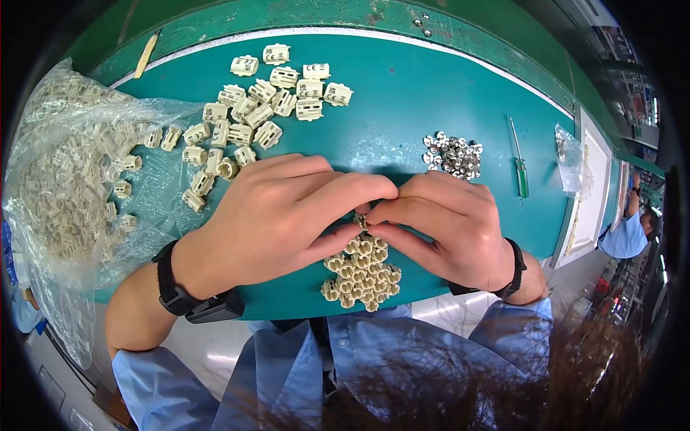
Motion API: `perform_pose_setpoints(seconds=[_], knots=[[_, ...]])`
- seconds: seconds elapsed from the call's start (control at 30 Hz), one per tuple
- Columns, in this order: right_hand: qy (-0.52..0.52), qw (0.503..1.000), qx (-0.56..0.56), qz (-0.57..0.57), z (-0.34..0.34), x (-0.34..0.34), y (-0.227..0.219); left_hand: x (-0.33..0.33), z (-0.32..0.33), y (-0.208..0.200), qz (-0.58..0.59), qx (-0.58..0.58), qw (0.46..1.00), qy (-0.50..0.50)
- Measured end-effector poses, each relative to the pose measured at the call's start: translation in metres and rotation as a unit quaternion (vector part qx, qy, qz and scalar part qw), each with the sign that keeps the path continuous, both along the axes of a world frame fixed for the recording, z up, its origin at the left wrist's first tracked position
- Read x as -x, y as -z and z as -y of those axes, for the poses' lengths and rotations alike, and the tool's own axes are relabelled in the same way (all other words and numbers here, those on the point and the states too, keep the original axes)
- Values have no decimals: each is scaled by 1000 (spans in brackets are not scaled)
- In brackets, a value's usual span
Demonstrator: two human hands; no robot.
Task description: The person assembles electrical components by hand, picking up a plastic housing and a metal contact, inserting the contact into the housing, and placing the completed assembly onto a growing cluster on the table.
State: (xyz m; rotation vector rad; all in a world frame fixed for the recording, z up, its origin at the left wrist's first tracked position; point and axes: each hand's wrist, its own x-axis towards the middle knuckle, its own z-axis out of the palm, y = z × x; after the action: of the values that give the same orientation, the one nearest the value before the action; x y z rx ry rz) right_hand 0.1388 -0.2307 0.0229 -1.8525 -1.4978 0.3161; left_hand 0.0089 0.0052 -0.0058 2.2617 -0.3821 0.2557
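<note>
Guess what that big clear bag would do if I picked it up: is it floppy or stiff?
Probably floppy: the bag is thin, wrinkled plastic hanging in folds. It would likely sag and feel heavier than plastic alone, because lots of cream parts are heaped inside. Some might tumble out, since others already lie loose just to its right.

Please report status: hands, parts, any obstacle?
Left grip, right grip: together at one cream part, mostly hidden by fingers. Cream cluster nearer the body. Screwdriver apart, at right.

Bag (65,179) left of clustered parts (361,274), screwdriver (521,172) right of metal pieces (458,156)
</note>
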Motion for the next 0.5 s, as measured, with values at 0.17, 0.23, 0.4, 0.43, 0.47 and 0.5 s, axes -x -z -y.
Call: perform_pose_setpoints(seconds=[0.17,0.23,0.4,0.43,0.47,0.5], knots=[[-3,1000,2,0,1,1,2,0,1,2,4,11,1000,-3],[-7,1000,-1,-1,0,0,2,1,0,2,0,3,1000,0],[-13,1000,4,2,1,0,1,1,2,1,2,2,1000,-2],[-13,1000,3,2,1,0,1,1,2,1,2,2,1000,-2],[-12,1000,3,0,1,0,1,1,1,1,2,1,1000,-2],[-11,1000,2,-1,1,0,2,0,1,1,2,1,1000,0]])
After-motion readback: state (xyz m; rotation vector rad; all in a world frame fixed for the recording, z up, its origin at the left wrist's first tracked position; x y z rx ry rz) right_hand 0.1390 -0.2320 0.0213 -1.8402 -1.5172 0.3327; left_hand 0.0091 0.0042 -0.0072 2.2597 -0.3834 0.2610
